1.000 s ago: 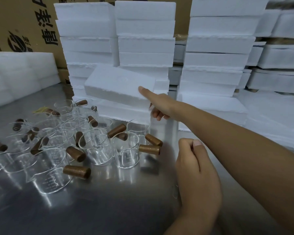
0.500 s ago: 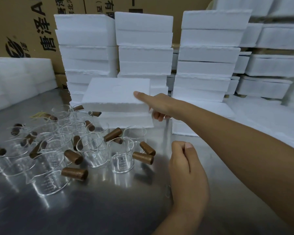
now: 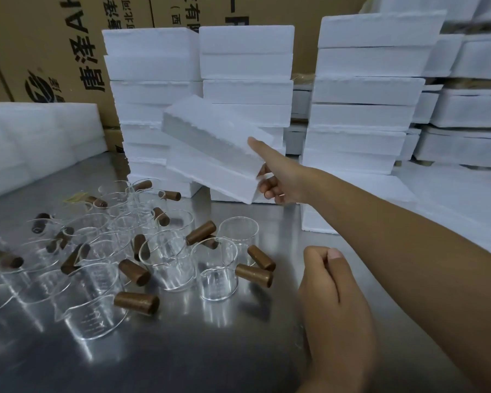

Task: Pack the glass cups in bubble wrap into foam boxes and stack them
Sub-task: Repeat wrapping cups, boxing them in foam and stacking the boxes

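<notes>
The foam box (image 3: pixel 219 143) hangs tilted above the desk (image 3: pixel 210 358), in front of the foam stacks (image 3: pixel 247 66). The right hand (image 3: pixel 278 177) grips its near corner, thumb on top, fingers curled beneath. Glass cups (image 3: pixel 216 268) stand below. The left hand (image 3: pixel 332 282) is curled; whether it holds anything I cannot tell.

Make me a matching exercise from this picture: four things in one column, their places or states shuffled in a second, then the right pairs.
Column one
1. white foam box in the right hand
2. clear glass cups with brown wooden handles
3. left hand
4. brown cardboard cartons with black print

Column two
A. fingers curled, above the shiny metal table
B. behind the white foam stacks
C. tilted, gripped at one end
D. grouped on that table

Pairs: 1-C, 2-D, 3-A, 4-B
</notes>
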Tool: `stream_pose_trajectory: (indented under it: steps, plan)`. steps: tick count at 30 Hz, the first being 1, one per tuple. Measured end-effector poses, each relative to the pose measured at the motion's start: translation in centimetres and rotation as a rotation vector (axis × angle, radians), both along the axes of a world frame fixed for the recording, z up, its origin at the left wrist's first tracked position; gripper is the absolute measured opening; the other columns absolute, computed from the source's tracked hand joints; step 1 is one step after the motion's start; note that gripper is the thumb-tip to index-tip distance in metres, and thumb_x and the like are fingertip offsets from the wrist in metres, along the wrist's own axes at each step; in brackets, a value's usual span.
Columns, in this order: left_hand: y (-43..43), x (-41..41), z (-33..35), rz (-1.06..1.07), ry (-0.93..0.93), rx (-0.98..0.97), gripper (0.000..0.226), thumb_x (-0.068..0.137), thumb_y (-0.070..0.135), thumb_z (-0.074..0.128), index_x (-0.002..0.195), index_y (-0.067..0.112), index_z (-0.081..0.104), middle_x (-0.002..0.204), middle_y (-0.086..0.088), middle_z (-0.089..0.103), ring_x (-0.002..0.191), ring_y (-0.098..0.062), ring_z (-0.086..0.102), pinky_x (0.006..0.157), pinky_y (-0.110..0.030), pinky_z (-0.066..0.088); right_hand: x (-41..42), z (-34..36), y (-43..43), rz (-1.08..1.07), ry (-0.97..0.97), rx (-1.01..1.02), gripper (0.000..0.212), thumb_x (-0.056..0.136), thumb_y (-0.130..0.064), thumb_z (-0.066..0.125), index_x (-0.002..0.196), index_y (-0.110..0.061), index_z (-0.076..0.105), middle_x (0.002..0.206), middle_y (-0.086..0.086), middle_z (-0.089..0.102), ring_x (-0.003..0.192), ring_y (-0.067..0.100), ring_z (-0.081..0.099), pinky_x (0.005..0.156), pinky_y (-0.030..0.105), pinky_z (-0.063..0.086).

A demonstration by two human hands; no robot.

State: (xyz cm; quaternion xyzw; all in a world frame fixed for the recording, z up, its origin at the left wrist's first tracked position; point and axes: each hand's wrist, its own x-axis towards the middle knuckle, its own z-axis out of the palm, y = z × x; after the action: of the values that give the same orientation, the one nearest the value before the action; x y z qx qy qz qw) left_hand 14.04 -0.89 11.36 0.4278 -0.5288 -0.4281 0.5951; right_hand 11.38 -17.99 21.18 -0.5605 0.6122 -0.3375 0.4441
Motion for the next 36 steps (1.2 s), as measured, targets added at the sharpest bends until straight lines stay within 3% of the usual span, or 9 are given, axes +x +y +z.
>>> stream_pose_trajectory:
  steps: [4, 8, 13, 15, 22, 26, 28, 31, 36]
  plan:
    - [0.0, 0.0, 0.0, 0.001, -0.008, 0.002, 0.03, 0.1, 0.031, 0.033, 0.072, 0.033, 0.041, 0.062, 0.015, 0.048, 0.067, -0.015, 0.055, 0.062, -0.018, 0.039, 0.0, 0.7, 0.9, 0.044, -0.05, -0.021, 0.071, 0.066, -0.085, 0.044, 0.082, -0.016, 0.049, 0.048, -0.001, 0.053, 0.042, 0.013, 0.047, 0.049, 0.023, 0.036]
    - [0.1, 0.1, 0.1, -0.02, 0.009, 0.001, 0.027, 0.101, 0.03, 0.033, 0.076, 0.024, 0.043, 0.059, 0.011, 0.045, 0.058, -0.006, 0.047, 0.056, -0.018, 0.037, -0.5, 2.1, 3.6, 0.094, -0.048, -0.055, 0.072, 0.066, -0.086, 0.044, 0.081, -0.015, 0.049, 0.053, 0.0, 0.054, 0.046, 0.015, 0.047, 0.051, 0.024, 0.037]
    - [0.3, 0.3, 0.5, -0.004, 0.049, 0.029, 0.025, 0.1, 0.026, 0.036, 0.08, 0.014, 0.044, 0.056, 0.005, 0.045, 0.051, -0.004, 0.043, 0.051, -0.019, 0.035, -3.8, 3.3, 9.8, 0.127, -0.077, -0.132, 0.078, 0.061, -0.085, 0.048, 0.097, -0.016, 0.055, 0.064, 0.004, 0.052, 0.055, 0.018, 0.046, 0.055, 0.027, 0.041]
    - [0.5, 0.4, 0.6, 0.002, 0.081, 0.042, 0.024, 0.1, 0.023, 0.037, 0.079, 0.015, 0.045, 0.054, 0.005, 0.046, 0.048, -0.003, 0.043, 0.048, -0.016, 0.036, -6.1, 3.1, 13.2, 0.114, -0.104, -0.15, 0.072, 0.063, -0.083, 0.051, 0.094, -0.018, 0.059, 0.062, 0.004, 0.051, 0.053, 0.018, 0.045, 0.051, 0.026, 0.042]
    - [2.1, 0.5, 1.3, 0.123, 0.146, 0.005, 0.019, 0.098, 0.011, 0.04, 0.082, 0.02, 0.045, 0.064, 0.001, 0.052, 0.053, 0.001, 0.05, 0.059, -0.02, 0.043, -13.7, 0.4, 23.6, -0.193, -0.145, -0.154, 0.072, 0.063, -0.078, 0.058, 0.096, -0.014, 0.061, 0.06, 0.008, 0.046, 0.047, 0.018, 0.045, 0.044, 0.025, 0.042]
    - [3.3, 1.3, 2.5, 0.321, 0.091, -0.239, 0.02, 0.097, 0.015, 0.044, 0.086, 0.032, 0.039, 0.084, 0.01, 0.046, 0.074, 0.006, 0.048, 0.085, -0.035, 0.04, -16.5, -1.6, 27.3, -0.359, -0.072, -0.119, 0.078, 0.056, -0.075, 0.056, 0.093, -0.007, 0.062, 0.054, 0.008, 0.05, 0.043, 0.018, 0.047, 0.042, 0.024, 0.041]
    - [3.8, 1.8, 2.9, 0.351, 0.019, -0.442, 0.011, 0.091, 0.022, 0.045, 0.097, 0.03, 0.039, 0.098, 0.008, 0.044, 0.09, -0.009, 0.046, 0.088, -0.034, 0.039, -17.3, -2.4, 28.5, -0.41, -0.002, -0.095, 0.076, 0.054, -0.078, 0.058, 0.081, -0.006, 0.061, 0.053, 0.012, 0.053, 0.042, 0.019, 0.048, 0.044, 0.025, 0.04]
    - [4.5, 2.2, 2.9, 0.344, -0.145, -0.692, 0.029, 0.088, 0.028, 0.048, 0.114, 0.018, 0.039, 0.116, -0.002, 0.042, 0.106, -0.028, 0.046, 0.094, -0.042, 0.04, -17.7, -3.2, 29.1, -0.383, 0.143, -0.015, 0.078, 0.055, -0.082, 0.055, 0.077, -0.008, 0.061, 0.051, 0.009, 0.057, 0.041, 0.018, 0.047, 0.044, 0.024, 0.039]
    - [5.3, 1.8, 2.2, 0.27, -0.521, -0.962, 0.042, 0.085, 0.039, 0.058, 0.12, 0.017, 0.049, 0.124, -0.008, 0.052, 0.121, -0.019, 0.042, 0.106, -0.031, 0.031, -17.5, -3.3, 29.1, -0.259, 0.304, 0.095, 0.075, 0.051, -0.086, 0.047, 0.08, -0.019, 0.065, 0.047, 0.0, 0.051, 0.039, 0.011, 0.042, 0.039, 0.012, 0.035]
